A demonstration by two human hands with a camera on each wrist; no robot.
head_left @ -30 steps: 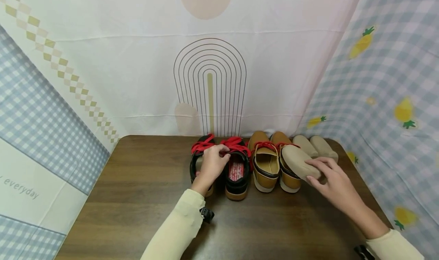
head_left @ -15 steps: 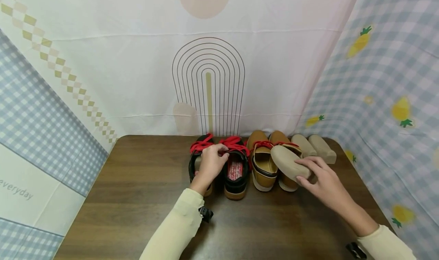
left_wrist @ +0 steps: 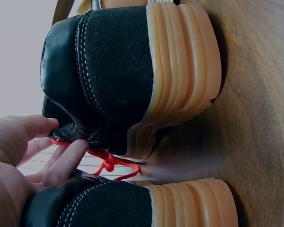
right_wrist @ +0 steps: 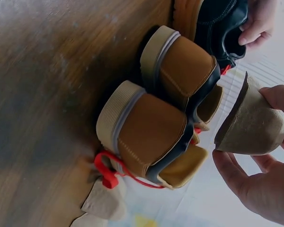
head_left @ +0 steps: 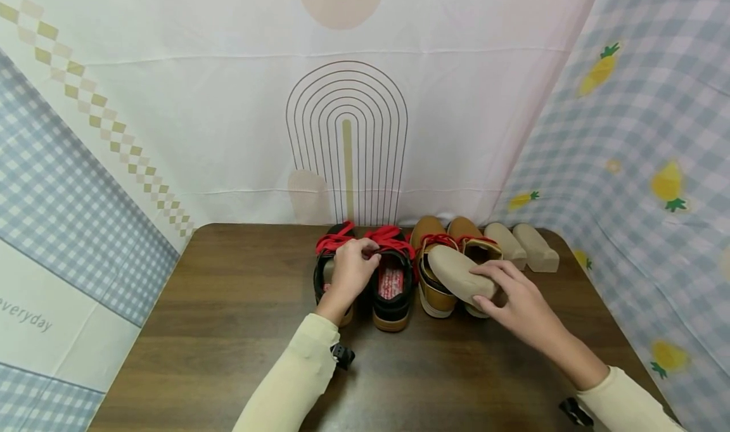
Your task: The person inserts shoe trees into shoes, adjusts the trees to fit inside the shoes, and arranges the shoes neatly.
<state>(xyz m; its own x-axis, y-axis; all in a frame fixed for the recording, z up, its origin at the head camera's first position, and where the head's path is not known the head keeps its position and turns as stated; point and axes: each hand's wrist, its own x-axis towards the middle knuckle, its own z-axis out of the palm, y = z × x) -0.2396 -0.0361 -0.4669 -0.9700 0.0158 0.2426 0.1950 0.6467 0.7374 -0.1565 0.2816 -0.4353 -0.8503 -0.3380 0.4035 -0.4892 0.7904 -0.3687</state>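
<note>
A beige shoe insert [head_left: 455, 275] hangs over the tan shoes [head_left: 436, 304], its rounded end pointing forward and to the left. The right hand [head_left: 523, 302] pinches it towards its back end, thumb on one side and fingers on the other; the right wrist view shows a gap between it and the tan shoes. To carry it well, I would pass it high enough not to snag their tops, rounded end leading, the pinch firm enough to stop it twisting. Just left of the tan shoes, the left hand [head_left: 355, 273] pinches the upper edge of the nearer black shoe [head_left: 393, 311] by its red laces [head_left: 388, 235]; tongue or collar, I cannot tell. A steady hold there should stop that shoe shifting. Right of the tan shoes, two more inserts [head_left: 536, 248] rest on the table [head_left: 228, 356].
</note>
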